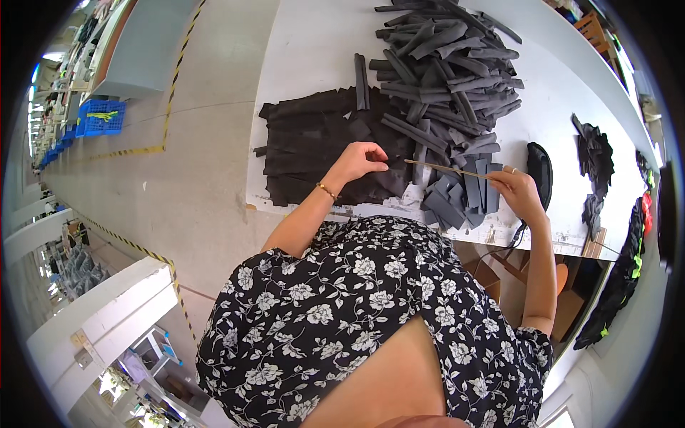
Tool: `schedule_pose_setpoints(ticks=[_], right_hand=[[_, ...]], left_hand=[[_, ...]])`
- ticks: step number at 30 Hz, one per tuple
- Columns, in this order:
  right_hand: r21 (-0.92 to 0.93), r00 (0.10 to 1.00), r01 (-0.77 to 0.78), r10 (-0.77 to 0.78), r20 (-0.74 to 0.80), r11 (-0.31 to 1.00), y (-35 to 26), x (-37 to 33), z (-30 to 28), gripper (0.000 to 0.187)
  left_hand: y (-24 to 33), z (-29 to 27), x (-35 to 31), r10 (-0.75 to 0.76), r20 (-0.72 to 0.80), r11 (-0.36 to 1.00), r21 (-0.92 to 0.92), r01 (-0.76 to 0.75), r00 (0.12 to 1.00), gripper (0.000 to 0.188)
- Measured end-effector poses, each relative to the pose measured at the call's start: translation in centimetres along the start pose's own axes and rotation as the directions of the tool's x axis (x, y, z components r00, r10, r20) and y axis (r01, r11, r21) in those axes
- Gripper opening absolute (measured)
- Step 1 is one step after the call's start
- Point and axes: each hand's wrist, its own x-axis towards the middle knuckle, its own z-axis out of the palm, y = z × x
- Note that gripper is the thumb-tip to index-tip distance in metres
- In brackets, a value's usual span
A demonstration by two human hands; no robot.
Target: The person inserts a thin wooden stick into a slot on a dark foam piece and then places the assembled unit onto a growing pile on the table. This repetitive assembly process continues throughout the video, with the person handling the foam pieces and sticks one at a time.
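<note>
My right hand [516, 191] grips one end of a thin tan stick [449, 169], whose free tip points left toward my other hand. My left hand [359, 161] is closed with its fingertips drawn together, and what they hold, if anything, is too small to make out. Below it lies a broad layer of overlapping dark fabric pieces [307, 146]. Small flat grey pieces [445, 203] are grouped under the stick, near the table's front edge. A large heap of rolled dark grey fabric strips [449, 78] rises just beyond.
The white table [303, 53] carries a black rounded object [540, 175] beside my right hand. Farther right is a crumpled dark bundle [594, 160]. Cardboard boxes [481, 278] stand under the table. A blue crate [101, 118] and yellow-black floor tape [170, 107] are at left.
</note>
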Motion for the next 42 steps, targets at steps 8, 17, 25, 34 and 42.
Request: schedule_pose_setpoints(ticks=[8,17,25,34,42], right_hand=[[-0.059,0.978,0.210,-0.209,0.025,0.976,-1.4,2.6,2.9,0.016],[0.622,0.991,-0.091,0.012,0.130,0.778,-2.9,5.6,15.1,0.026],[0.789,0.984,-0.176,0.104,0.142,0.588,-7.9,7.0,20.6,0.021],[0.413,0.994,-0.025,-0.020,0.105,0.910,-9.9,2.2,18.0,0.019],[0.535,0.882,-0.339,0.065,0.466,0.774,-7.6,-2.4,3.5,0.027]], left_hand=[[1.7,0.5,-0.1,0.210,0.038,0.974,0.081,-0.213,0.977,0.022],[10.4,2.0,-3.2,0.732,-0.507,0.681,0.569,-0.462,0.455,0.051],[3.6,3.3,-2.5,-0.209,-0.226,0.036,-0.974,-0.224,0.951,0.025],[3.0,-4.6,-0.9,-0.440,-0.615,0.370,-0.788,-0.492,0.654,0.028],[2.3,-9.0,0.7,-0.534,-0.617,0.167,-0.747,-0.643,0.578,0.029]])
